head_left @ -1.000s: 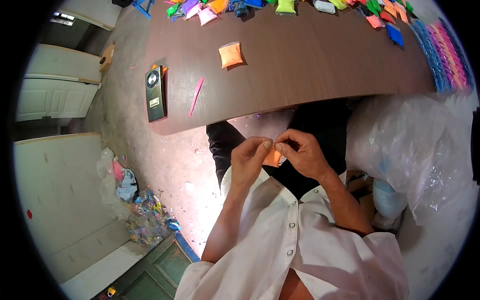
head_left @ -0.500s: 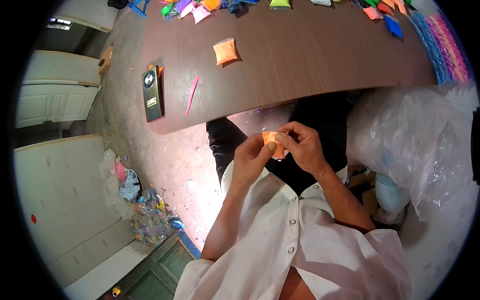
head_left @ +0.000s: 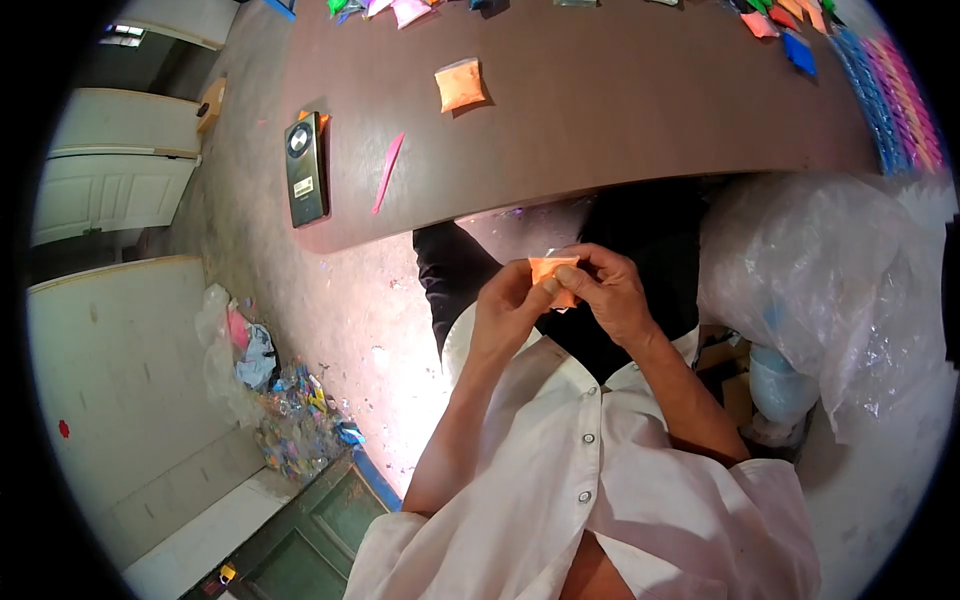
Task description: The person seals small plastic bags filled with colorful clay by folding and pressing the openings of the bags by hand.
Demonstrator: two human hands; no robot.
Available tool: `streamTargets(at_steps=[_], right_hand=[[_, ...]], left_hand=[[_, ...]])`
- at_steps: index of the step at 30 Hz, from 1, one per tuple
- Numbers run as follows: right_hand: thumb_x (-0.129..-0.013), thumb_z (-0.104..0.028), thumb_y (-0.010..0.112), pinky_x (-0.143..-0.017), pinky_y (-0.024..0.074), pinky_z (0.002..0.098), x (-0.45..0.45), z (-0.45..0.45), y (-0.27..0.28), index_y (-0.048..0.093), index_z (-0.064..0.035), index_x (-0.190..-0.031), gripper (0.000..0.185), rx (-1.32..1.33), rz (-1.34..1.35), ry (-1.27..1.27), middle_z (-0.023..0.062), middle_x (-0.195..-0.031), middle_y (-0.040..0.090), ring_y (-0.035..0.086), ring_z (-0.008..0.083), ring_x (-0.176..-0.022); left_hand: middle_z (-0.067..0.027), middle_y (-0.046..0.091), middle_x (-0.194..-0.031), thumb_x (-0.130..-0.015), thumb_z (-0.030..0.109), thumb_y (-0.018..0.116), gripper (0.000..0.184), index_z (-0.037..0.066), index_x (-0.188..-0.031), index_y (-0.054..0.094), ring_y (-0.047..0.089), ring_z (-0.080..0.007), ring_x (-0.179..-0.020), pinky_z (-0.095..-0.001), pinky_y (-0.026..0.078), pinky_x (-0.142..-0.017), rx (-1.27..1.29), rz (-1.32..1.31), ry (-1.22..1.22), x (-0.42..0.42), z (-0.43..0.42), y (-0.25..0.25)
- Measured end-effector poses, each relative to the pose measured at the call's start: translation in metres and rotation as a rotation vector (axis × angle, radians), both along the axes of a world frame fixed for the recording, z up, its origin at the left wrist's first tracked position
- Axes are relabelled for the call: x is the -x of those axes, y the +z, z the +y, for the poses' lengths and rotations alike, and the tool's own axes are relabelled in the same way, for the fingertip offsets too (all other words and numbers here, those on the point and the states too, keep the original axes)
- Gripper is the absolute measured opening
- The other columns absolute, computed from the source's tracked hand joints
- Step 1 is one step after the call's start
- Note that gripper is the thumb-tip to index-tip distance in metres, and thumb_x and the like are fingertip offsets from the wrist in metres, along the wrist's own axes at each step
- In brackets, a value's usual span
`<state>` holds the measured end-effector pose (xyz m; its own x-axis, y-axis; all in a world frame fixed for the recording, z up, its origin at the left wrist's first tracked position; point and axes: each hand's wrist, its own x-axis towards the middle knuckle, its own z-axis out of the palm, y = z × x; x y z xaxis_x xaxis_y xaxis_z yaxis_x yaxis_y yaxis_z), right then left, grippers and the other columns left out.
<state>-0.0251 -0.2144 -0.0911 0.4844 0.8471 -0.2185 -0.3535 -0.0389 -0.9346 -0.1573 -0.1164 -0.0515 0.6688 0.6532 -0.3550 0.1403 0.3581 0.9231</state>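
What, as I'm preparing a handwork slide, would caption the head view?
A bare left hand and right hand hold a small orange plastic packet beside a brown wood-grain table.

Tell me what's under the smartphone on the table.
What looks like an orange packet pokes out at the upper end of the smartphone, apparently from beneath, on the brown table. The phone covers the rest; that can't be seen.

The white shirt (head_left: pixel 520 470) has short, loose sleeves (head_left: pixel 775 497) and round buttons (head_left: pixel 588 438); the trousers (head_left: pixel 455 278) are black and creased.
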Motion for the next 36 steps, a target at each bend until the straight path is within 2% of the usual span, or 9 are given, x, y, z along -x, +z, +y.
streamTargets(at_steps=[3, 4, 8, 17, 20, 22, 26, 32, 36], right_hand=[[-0.096, -0.014, 0.069, -0.065, 0.051, 0.0222, -0.001, 0.0, -0.001, 0.071, 0.0, -0.112, 0.021, 0.022, -0.002, -0.019, 0.0034, -0.09, 0.069, 0.062, 0.0072, -0.076], [-0.096, -0.015, 0.069, -0.066, 0.0513, 0.022, -0.001, 0.0, 0.0, 0.071, 0.0002, -0.112, 0.022, 0.033, 0.017, -0.007, 0.0037, -0.091, 0.07, 0.063, 0.0074, -0.077], [-0.097, -0.014, 0.069, -0.067, 0.0512, 0.0218, 0.001, 0.003, 0.004, 0.071, -0.0001, -0.113, 0.022, 0.041, 0.007, 0.016, 0.0034, -0.091, 0.069, 0.062, 0.0073, -0.077], [-0.097, -0.012, 0.067, -0.065, 0.0506, 0.022, 0.007, 0.005, -0.009, 0.072, 0.0006, -0.111, 0.019, 0.065, 0.045, -0.016, 0.0016, -0.087, 0.069, 0.06, 0.006, -0.074], [-0.097, -0.01, 0.067, -0.064, 0.0505, 0.0221, 0.013, 0.008, -0.009, 0.072, 0.0017, -0.109, 0.018, 0.046, 0.008, -0.101, 0.0013, -0.086, 0.069, 0.06, 0.0056, -0.074], [-0.097, -0.01, 0.067, -0.064, 0.0503, 0.0221, 0.016, 0.01, -0.001, 0.072, 0.0026, -0.108, 0.018, 0.065, 0.017, -0.136, 0.0009, -0.085, 0.069, 0.06, 0.0053, -0.073], [-0.096, -0.01, 0.068, -0.064, 0.0499, 0.0218, 0.016, 0.008, -0.003, 0.072, 0.0023, -0.108, 0.018, 0.067, 0.021, -0.112, 0.0008, -0.086, 0.069, 0.06, 0.0051, -0.074], [-0.095, -0.013, 0.069, -0.066, 0.049, 0.0215, 0.017, 0.008, -0.004, 0.072, 0.0019, -0.108, 0.02, 0.084, 0.048, -0.072, 0.0003, -0.086, 0.068, 0.059, 0.0053, -0.075], [-0.095, -0.014, 0.069, -0.068, 0.0487, 0.0218, 0.011, 0.006, -0.009, 0.072, 0.0012, -0.105, 0.019, 0.098, 0.103, -0.058, -0.0002, -0.085, 0.067, 0.059, 0.0054, -0.076]], left_hand=[[-0.0055, 0.07, -0.091, -0.098, 0.021, 0.069, 0.028, -0.005, -0.11, 0.064, 0.062, -0.0095, -0.079, -0.0241, 0.051, -0.07, 0.037, 0.027, -0.078, 0.008, -0.003, -0.016], [-0.004, 0.069, -0.088, -0.098, 0.022, 0.069, 0.027, -0.003, -0.107, 0.065, 0.059, -0.0071, -0.074, -0.0221, 0.047, -0.066, 0.037, 0.012, -0.056, 0.007, -0.005, -0.018], [-0.0023, 0.069, -0.089, -0.097, 0.018, 0.07, 0.024, -0.001, -0.111, 0.068, 0.062, -0.007, -0.074, -0.0225, 0.05, -0.071, 0.031, 0.021, -0.035, 0.013, -0.003, -0.026], [-0.0024, 0.069, -0.088, -0.095, 0.02, 0.072, 0.026, -0.002, -0.108, 0.066, 0.06, -0.0073, -0.074, -0.0228, 0.05, -0.067, 0.075, 0.029, -0.031, 0.012, -0.006, -0.021], [-0.0024, 0.069, -0.088, -0.093, 0.018, 0.073, 0.025, -0.002, -0.108, 0.066, 0.061, -0.0078, -0.073, -0.0231, 0.05, -0.066, 0.028, 0.074, -0.042, 0.011, -0.012, -0.03], [-0.0023, 0.068, -0.086, -0.093, 0.016, 0.073, 0.022, -0.001, -0.105, 0.065, 0.061, -0.0079, -0.071, -0.0233, 0.05, -0.064, 0.108, 0.041, -0.01, 0.01, -0.014, -0.032], [-0.0021, 0.068, -0.084, -0.094, 0.015, 0.072, 0.019, 0.0, -0.102, 0.065, 0.061, -0.0076, -0.07, -0.0237, 0.051, -0.062, 0.07, 0.066, 0.013, 0.013, -0.012, -0.032], [-0.0026, 0.069, -0.09, -0.094, 0.012, 0.07, 0.022, 0.001, -0.112, 0.066, 0.062, -0.008, -0.074, -0.0233, 0.05, -0.067, 0.073, 0.073, -0.068, 0.019, -0.001, -0.033], [-0.0058, 0.07, -0.095, -0.098, 0.02, 0.069, 0.028, -0.004, -0.112, 0.066, 0.065, -0.0106, -0.085, -0.0259, 0.053, -0.077, 0.041, 0.009, 0.003, 0.014, -0.001, -0.02]])
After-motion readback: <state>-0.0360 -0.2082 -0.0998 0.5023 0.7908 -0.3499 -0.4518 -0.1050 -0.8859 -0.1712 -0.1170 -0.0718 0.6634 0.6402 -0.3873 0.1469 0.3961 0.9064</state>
